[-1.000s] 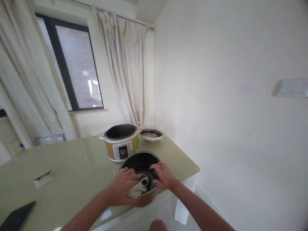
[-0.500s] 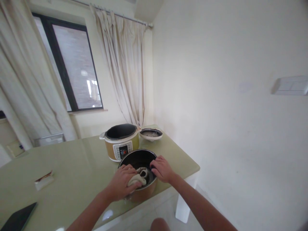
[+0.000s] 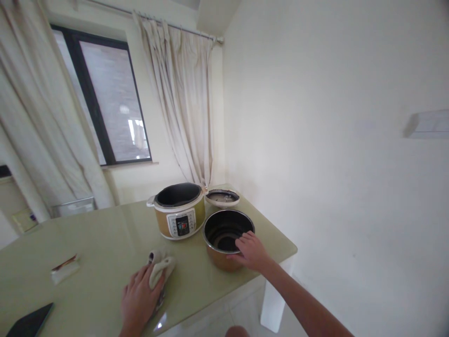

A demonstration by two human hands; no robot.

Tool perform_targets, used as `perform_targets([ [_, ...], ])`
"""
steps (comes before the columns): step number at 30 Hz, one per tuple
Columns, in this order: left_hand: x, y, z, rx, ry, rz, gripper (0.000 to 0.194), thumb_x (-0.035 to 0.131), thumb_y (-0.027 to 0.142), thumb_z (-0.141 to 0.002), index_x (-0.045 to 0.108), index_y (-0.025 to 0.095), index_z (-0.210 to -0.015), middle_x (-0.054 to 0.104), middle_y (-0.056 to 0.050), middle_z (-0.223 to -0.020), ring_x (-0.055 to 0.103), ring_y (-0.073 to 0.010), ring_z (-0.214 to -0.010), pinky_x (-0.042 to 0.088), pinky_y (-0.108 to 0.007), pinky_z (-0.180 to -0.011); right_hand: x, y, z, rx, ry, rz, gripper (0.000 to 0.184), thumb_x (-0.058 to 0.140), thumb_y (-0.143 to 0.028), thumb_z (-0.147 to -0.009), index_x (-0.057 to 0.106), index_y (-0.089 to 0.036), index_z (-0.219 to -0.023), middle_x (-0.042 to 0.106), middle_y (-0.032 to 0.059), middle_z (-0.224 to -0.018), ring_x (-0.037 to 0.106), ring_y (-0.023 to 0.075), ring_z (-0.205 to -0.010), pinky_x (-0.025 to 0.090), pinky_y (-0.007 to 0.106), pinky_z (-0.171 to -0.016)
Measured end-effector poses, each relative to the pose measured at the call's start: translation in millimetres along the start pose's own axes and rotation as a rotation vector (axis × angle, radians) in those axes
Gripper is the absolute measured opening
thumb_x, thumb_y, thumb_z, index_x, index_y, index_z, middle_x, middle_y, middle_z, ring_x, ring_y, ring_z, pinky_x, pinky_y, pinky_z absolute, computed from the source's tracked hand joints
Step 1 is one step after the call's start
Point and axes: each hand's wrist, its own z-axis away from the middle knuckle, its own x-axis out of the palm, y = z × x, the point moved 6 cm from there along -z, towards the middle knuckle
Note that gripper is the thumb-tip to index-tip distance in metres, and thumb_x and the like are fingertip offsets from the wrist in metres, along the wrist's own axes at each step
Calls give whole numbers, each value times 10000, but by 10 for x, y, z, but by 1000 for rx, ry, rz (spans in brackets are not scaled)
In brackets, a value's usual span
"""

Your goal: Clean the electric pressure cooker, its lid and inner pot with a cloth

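My left hand (image 3: 140,292) is closed on a crumpled pale cloth (image 3: 164,270) at the table's front edge, left of the pot. With fingers over the near right rim and the thumb outside, my right hand (image 3: 251,252) grips a round inner pot (image 3: 224,262), dark inside and copper-brown outside. The pot stands upright on the table, and nothing shows inside it. Just behind and to its left is an electric cooker (image 3: 178,215) with a control panel, its top open. The cooker's lid (image 3: 222,198) lies inside-up at its right side.
The pale green glossy table (image 3: 105,234) ends in a corner at the right, near the white wall (image 3: 333,164). A small packet (image 3: 65,269) lies at the left, and a dark flat device (image 3: 30,320) is at the front left. Curtains (image 3: 178,103) hang behind.
My left hand has come out of the pot with the cloth and moved left to the tabletop. The pot has shifted right and away, my right hand still on its rim.
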Motion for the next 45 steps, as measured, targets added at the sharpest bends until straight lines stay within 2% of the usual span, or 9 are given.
perform_targets([
  [14, 73, 16, 123, 58, -34, -32, 461, 464, 461, -976, 735, 222, -1262, 721, -133, -1374, 611, -368, -1288, 495, -536, -1056, 126, 502, -329, 114, 191, -96, 457, 520, -595, -1057, 719, -208, -918, 720, 117, -885, 619, 296, -916, 420, 468, -936],
  [18, 50, 59, 45, -91, -98, 125, 509, 431, 559, -979, 739, 196, -1158, 767, -164, -1222, 687, -393, -1181, 530, -538, -1006, 110, 47, -147, 152, 366, -289, 511, 613, -567, -1013, 653, -162, -1322, 681, 189, -1284, 582, 353, -1244, 415, 535, -1078],
  [21, 209, 323, 120, -234, -258, 407, 657, 384, 695, -983, 720, 158, -1157, 788, -175, -1117, 751, -367, -1076, 576, -494, -950, 312, -670, -66, -16, 280, -550, 804, 762, -634, -871, 525, -208, -1511, 588, 196, -1480, 549, 375, -1362, 429, 553, -1142],
  [23, 320, 696, 201, -103, -364, 614, 696, 409, 709, -979, 678, 141, -1277, 765, -181, -1249, 734, -320, -1171, 572, -438, -1021, 496, -1082, -53, -68, 190, -730, 1061, 851, -669, -732, 420, -253, -1607, 448, 204, -1631, 475, 428, -1462, 431, 586, -1166],
  [26, 307, 1229, 200, 285, -461, 621, 665, 495, 659, -976, 597, 187, -1433, 682, -166, -1440, 668, -277, -1306, 528, -411, -1121, 735, -1254, -67, 132, 254, -1044, 760, 730, -474, -874, 460, -278, -1557, 575, 156, -1517, 586, 355, -1380, 500, 511, -1128],
  [28, 148, 1396, -38, 414, -411, 499, 555, 513, 620, -988, 663, 212, -1333, 706, -155, -1389, 677, -284, -1268, 530, -438, -1114, 868, -1166, -57, 333, 357, -1152, 601, 680, -380, -889, 540, -271, -1463, 669, 121, -1357, 671, 311, -1247, 539, 460, -1079],
  [33, -536, 1527, -1184, 405, 110, 91, 530, 522, 506, -999, 631, 178, -1401, 617, -199, -1488, 548, -365, -1399, 375, -541, -1212, 962, -1078, -74, 458, 327, -1088, 656, 756, -409, -777, 604, -276, -1401, 647, 115, -1296, 674, 325, -1184, 560, 448, -1037],
  [38, -343, 1636, -1808, 438, -204, -269, 539, 625, 516, -934, 646, 154, -1333, 724, -188, -1286, 623, -368, -1281, 383, -521, -1144, 927, -1120, -71, 471, 270, -1011, 660, 762, -425, -789, 600, -294, -1414, 609, 126, -1329, 661, 339, -1202, 543, 460, -1060],
  [45, -322, 1632, -1729, 477, -296, -302, 540, 596, 556, -947, 634, 189, -1340, 724, -187, -1285, 634, -356, -1265, 428, -473, -1013, 926, -1104, -63, 507, 319, -1004, 660, 746, -469, -803, 590, -295, -1419, 601, 121, -1313, 676, 331, -1175, 558, 451, -1045],
])
